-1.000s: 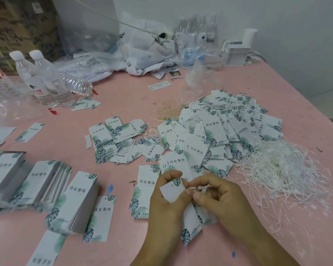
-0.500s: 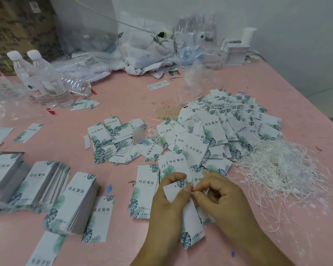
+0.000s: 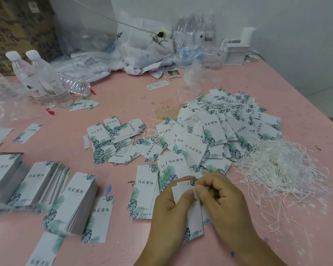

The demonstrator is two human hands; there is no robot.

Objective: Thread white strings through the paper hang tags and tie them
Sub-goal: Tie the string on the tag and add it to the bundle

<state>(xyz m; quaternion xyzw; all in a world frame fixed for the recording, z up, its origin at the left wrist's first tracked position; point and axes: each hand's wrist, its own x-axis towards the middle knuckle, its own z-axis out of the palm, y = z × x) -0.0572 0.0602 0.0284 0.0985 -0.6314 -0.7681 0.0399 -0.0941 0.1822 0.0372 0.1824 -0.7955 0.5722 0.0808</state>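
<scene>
My left hand [image 3: 169, 210] grips a small set of white hang tags [image 3: 193, 219] with leaf prints, thumb pressed near the top hole. My right hand [image 3: 219, 196] has its fingers curled and pinches at the tags' top corner; the string there is too thin to make out. A tangled heap of white strings [image 3: 281, 169] lies to the right on the pink table [image 3: 123, 100]. A big pile of strung tags [image 3: 219, 127] sits beyond my hands.
Stacks of unstrung tags [image 3: 73, 200] lie at the left, with a looser spread [image 3: 112, 143] in the middle. Water bottles [image 3: 44, 81] stand at the far left. Plastic bags [image 3: 146, 48] and a white box [image 3: 236, 50] crowd the back edge by the wall.
Both hands have stayed together over the tags. My right fingers have curled tighter at the tags' top corner, and the tags have shifted slightly lower in my left hand.
</scene>
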